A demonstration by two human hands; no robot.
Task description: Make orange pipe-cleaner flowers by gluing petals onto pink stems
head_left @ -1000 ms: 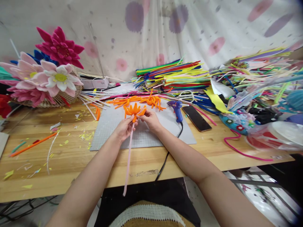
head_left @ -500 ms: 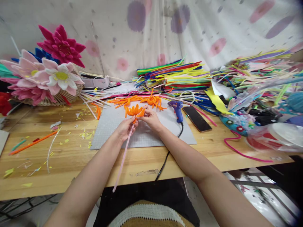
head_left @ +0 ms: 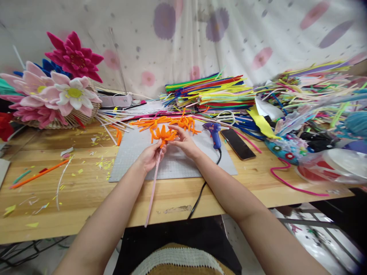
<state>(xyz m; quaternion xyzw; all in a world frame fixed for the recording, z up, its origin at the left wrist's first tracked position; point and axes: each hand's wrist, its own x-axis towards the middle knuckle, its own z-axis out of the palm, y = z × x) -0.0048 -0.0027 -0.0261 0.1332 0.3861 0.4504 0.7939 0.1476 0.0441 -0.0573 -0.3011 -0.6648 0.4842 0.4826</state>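
Note:
An orange pipe-cleaner flower [head_left: 163, 133] with curled petals is held over the cutting mat. My left hand [head_left: 151, 156] is closed around the flower's base, thumb on the near side. From there the pale pink stem [head_left: 153, 191] slants down toward the table's front edge. At the flower's right side is my right hand [head_left: 185, 143], its thumb and fingers apart around the outer petals. Whether its fingertips press on a petal is hard to see. Behind the flower lie more orange pipe-cleaner pieces [head_left: 186, 123], some of them curled.
A grey cutting mat [head_left: 126, 168] lies under the hands. To the right are a blue glue gun [head_left: 213, 133], its black cord, scissors [head_left: 226, 116] and a phone [head_left: 238, 144]. Pipe-cleaner bundles [head_left: 212, 91] line the back. Finished flowers [head_left: 73, 93] stand at the left, near yellow scraps.
My right hand's fingers have spread apart from their closer grip on the petals. The stem's lower end has swung slightly right and up. My left hand keeps its hold.

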